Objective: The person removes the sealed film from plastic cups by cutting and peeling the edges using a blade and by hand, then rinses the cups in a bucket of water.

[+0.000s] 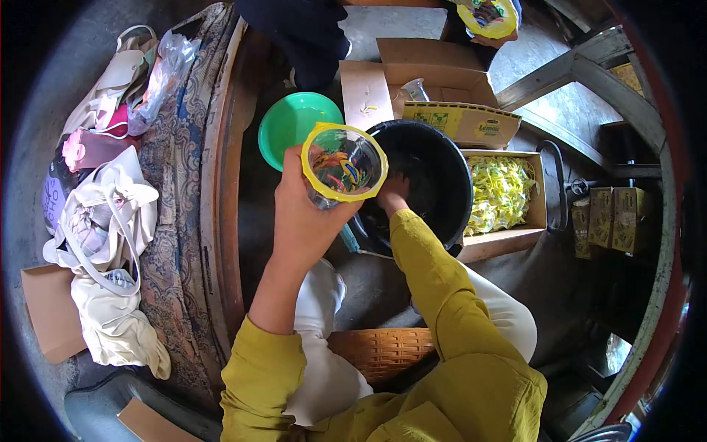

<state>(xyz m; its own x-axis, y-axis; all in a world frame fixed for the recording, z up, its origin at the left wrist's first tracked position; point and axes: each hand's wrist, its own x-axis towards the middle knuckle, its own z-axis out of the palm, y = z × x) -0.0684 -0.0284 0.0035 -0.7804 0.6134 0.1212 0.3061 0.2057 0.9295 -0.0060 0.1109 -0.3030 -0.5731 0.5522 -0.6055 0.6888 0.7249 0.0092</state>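
My left hand (309,221) is wrapped round a clear cup-like container (372,158) with a yellow scalloped rim. Red, orange, green and blue shapes show through it; whether they are printed on it or lie inside, I cannot tell. It is held up above the left edge of a black bucket (460,147). My right hand (394,193) reaches down into that bucket, and its fingers are lost in the dark interior. A light green basin (276,132) sits just left of the container.
An open cardboard box (434,55) stands behind the bucket. Right of it, a carton holds many small yellow-green packets (497,191). Another person's hand (504,38) holds a similar yellow-rimmed container (495,31). Bags (110,214) lie on the patterned seat (166,243) at left.
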